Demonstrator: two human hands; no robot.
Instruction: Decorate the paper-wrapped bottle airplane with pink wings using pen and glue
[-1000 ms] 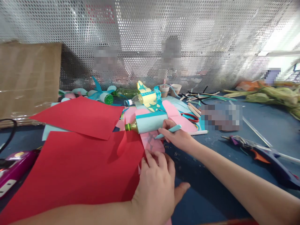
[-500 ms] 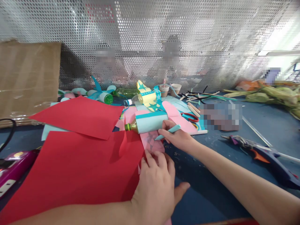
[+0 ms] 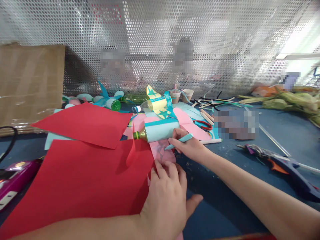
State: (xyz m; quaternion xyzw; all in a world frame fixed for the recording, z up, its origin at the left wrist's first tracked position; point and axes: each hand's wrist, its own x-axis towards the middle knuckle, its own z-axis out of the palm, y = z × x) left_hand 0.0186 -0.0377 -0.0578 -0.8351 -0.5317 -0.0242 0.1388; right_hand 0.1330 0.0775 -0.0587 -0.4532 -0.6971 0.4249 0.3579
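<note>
Pink paper [image 3: 162,151] with a faint printed pattern lies on the blue table [image 3: 225,200], just in front of a plastic bottle wrapped in light-blue paper [image 3: 160,130] and beside a large red sheet [image 3: 75,186] whose edge curls up against it. Our right hand [image 3: 190,148] has its fingers closed around a teal pen [image 3: 179,140] in a writing grip, the tip down at the far right part of the pink paper. Our left hand [image 3: 166,196] grips nothing. Its fingers are spread and laid flat, their tips pressing the near edge of the pink paper against the table.

We judge the step in hand to be marking or tracing on the pink paper. Whether the tip actually touches the surface is too small to tell. Any stroke from here calls for the left fingers to pin the sheet so it does not slide. The right hand needs room too, because its knuckles sit just beside the wrapped bottle.

A second red sheet [image 3: 85,125] lies further back on the left. Red-handled scissors [image 3: 203,125] rest beyond the right hand, and a glue gun [image 3: 280,166] lies well apart on the right. A purple tool [image 3: 15,180] sits at the left edge
</note>
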